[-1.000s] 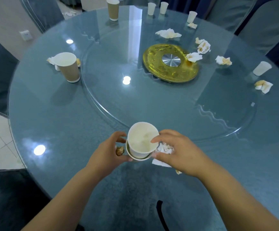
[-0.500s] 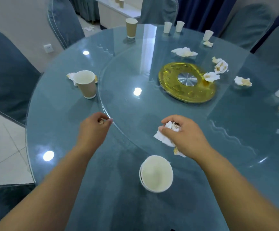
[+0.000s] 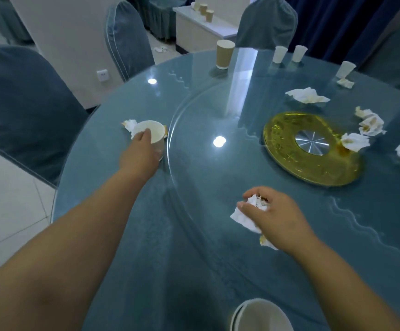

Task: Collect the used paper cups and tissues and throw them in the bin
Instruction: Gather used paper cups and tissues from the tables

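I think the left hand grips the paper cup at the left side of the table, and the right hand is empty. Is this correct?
Not quite. The right hand is not empty: it holds a crumpled tissue, as the head view shows. The left hand does grip the cup at the left side of the table.

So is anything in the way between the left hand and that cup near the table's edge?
Nothing visible. The left hand already grips the paper cup. A crumpled tissue lies just behind the cup, on its far side, out of the way. No bin shows in this view.
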Motion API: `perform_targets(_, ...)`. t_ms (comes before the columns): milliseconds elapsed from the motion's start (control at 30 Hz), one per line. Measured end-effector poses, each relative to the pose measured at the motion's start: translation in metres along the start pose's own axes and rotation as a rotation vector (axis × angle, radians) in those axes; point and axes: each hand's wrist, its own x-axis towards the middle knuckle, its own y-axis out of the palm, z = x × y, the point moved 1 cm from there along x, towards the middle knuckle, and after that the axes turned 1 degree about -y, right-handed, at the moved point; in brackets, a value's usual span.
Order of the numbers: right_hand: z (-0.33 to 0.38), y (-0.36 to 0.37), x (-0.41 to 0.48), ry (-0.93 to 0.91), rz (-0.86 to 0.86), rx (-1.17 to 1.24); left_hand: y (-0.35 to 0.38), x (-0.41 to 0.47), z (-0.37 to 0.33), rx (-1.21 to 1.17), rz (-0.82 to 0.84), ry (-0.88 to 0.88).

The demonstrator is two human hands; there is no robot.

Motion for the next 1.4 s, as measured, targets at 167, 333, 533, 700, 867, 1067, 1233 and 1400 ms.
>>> perform_targets(167, -0.012, -0.004, -0.004, 0.024, -0.012, -0.030, 0.011, 0.005, 0.016, 0.057, -0.008, 0.011)
perform_targets(333, -0.021, -0.009, -0.021, 0.051, -0.046, -0.001, 0.000, -0.031, 0.014, -0.074, -0.253, 0.152)
perform_targets(533, -0.032, -0.014, -0.064, 0.091, -0.135, 0.032, -0.024, -0.119, -0.014, -0.385, -0.433, 0.481)
perform_targets(700, -0.049, -0.029, -0.109, 0.152, -0.258, 0.126, -0.044, -0.197, -0.037, -0.528, -0.373, 0.714)
perform_targets(867, -0.064, -0.045, -0.152, 0.233, -0.409, 0.264, -0.037, -0.253, -0.046, -0.575, -0.150, 0.914)
perform_targets(1067, -0.077, -0.049, -0.196, 0.258, -0.474, 0.320, -0.003, -0.299, -0.044, -0.540, 0.036, 1.018)
perform_targets(1233, -0.083, -0.046, -0.219, 0.274, -0.481, 0.347, 0.024, -0.310, -0.037, -0.293, 0.171, 1.005)
perform_targets(1400, -0.087, -0.037, -0.233, 0.280, -0.464, 0.297, 0.052, -0.314, -0.022, -0.079, 0.254, 0.958)
